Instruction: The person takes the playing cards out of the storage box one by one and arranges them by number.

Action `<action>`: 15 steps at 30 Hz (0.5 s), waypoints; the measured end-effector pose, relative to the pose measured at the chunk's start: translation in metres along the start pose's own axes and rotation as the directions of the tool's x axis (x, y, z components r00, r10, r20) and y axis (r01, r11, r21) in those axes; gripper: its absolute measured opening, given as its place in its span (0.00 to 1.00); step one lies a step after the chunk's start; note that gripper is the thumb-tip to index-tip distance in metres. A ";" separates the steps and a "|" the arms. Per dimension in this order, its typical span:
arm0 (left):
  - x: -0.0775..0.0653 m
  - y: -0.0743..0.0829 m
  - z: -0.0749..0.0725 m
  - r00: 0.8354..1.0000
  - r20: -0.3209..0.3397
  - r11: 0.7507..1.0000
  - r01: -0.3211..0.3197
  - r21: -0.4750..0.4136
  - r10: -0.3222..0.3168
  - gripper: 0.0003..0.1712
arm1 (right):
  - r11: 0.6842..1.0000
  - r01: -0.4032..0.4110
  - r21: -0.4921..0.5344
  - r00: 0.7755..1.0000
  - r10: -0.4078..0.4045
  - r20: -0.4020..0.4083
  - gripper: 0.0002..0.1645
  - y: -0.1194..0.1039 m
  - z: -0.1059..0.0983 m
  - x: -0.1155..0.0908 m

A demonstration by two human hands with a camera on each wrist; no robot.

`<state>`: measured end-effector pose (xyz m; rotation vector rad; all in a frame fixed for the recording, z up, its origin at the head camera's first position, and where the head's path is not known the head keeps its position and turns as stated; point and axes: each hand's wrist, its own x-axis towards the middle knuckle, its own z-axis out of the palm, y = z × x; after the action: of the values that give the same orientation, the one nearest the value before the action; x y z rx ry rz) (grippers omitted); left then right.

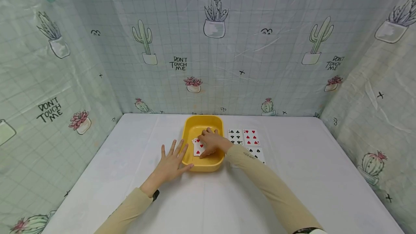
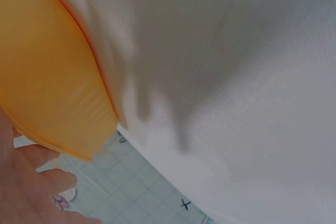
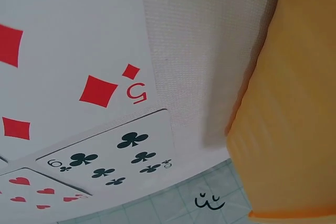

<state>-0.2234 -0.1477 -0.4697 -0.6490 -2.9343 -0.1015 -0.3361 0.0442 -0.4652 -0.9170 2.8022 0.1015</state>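
In the head view a yellow tray stands on the white table, with a white playing card bearing red hearts inside it. My right hand reaches into the tray and holds this card, fingertips at its far edge and thumb at its near edge; the palm covers part of it. My left hand is spread at the tray's left side, thumb along the front left corner. In the left wrist view, fingers show beside the tray wall. The right wrist view leaves out the right hand's fingers.
Right of the tray lie face-up cards: a six of clubs, a six of hearts and a spades card partly under the right sleeve. A five of diamonds lies nearest the right wrist. A patterned curtain stands behind the table.
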 end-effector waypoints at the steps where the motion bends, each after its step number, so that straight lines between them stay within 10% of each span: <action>1: 0.000 0.000 0.000 1.000 0.005 1.000 0.000 -0.006 0.000 0.46 | 1.000 -0.006 0.002 1.000 0.006 0.005 0.52 0.000 0.000 0.000; 15: -0.001 0.000 -0.003 1.000 0.014 1.000 -0.001 -0.030 0.001 0.47 | 0.998 -0.051 0.032 0.998 0.050 0.027 0.55 -0.001 -0.001 0.001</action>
<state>-0.2223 -0.1486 -0.4667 -0.6576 -2.9510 -0.1420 -0.3365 0.0426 -0.4647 -0.8320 2.7943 0.0736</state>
